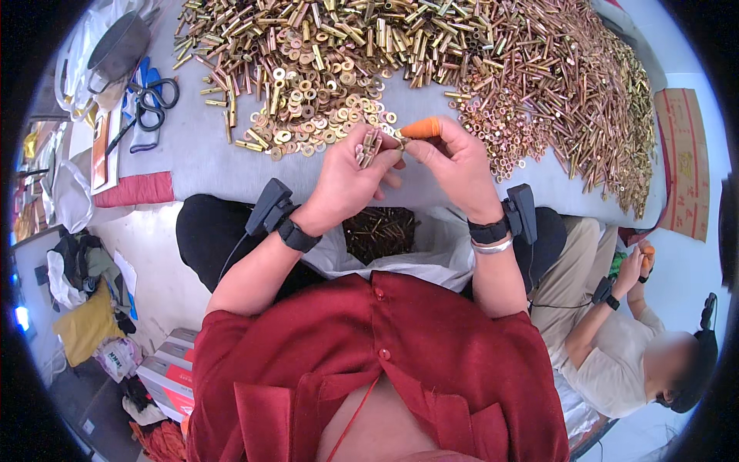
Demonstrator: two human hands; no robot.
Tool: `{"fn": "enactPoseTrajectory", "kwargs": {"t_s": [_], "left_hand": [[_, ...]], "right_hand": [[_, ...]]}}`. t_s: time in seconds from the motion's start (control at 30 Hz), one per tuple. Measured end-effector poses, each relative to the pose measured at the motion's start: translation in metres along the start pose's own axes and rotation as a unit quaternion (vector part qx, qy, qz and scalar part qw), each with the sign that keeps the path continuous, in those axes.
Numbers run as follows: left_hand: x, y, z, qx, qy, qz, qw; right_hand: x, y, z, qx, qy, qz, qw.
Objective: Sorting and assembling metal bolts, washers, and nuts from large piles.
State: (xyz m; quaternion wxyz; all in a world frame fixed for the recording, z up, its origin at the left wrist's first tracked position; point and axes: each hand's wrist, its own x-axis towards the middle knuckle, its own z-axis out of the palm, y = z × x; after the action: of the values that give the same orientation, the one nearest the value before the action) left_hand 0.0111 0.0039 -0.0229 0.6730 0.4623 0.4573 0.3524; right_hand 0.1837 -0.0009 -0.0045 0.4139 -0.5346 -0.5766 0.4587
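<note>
My left hand [350,173] is closed around several small cylindrical metal fasteners [369,148], which stick up between its thumb and fingers. Its fingertips meet those of my right hand [456,158], whose index finger wears an orange finger cover [421,128]. Between the right thumb and index finger is a small metal piece, too covered to name. Just beyond the hands lies a heap of flat brass-coloured washers [308,110]. Small hex nuts [500,127] are spread right of them. A white bag [443,262] of dark gold bolts [381,233] stands open below my hands.
Metal sleeves [308,31] heap along the far side of the grey-covered table [231,173], with threaded bolts [570,85] at right. Black-handled scissors [150,104] and a dark pot [119,46] are at left. A co-worker [616,362] sits at right near a cardboard sheet [683,165].
</note>
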Motion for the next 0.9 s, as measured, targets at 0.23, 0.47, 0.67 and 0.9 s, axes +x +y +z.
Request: {"fn": "enactPoseTrajectory", "kwargs": {"t_s": [0.23,0.47,0.67,0.9], "left_hand": [[-0.002,0.004,-0.004,-0.079,-0.056,-0.024,0.995],[-0.004,0.004,-0.003,-0.061,-0.053,-0.023,0.996],[-0.004,-0.003,0.0,0.092,-0.013,0.095,0.991],[-0.002,0.004,-0.002,-0.052,-0.044,-0.013,0.998]], "right_hand": [[-0.005,-0.002,-0.001,0.009,-0.003,-0.058,0.998],[-0.009,-0.007,0.001,-0.073,0.031,-0.089,0.993],[-0.01,-0.004,-0.006,-0.181,0.031,-0.078,0.98],[-0.009,0.009,0.005,-0.016,0.083,-0.043,0.996]]}}
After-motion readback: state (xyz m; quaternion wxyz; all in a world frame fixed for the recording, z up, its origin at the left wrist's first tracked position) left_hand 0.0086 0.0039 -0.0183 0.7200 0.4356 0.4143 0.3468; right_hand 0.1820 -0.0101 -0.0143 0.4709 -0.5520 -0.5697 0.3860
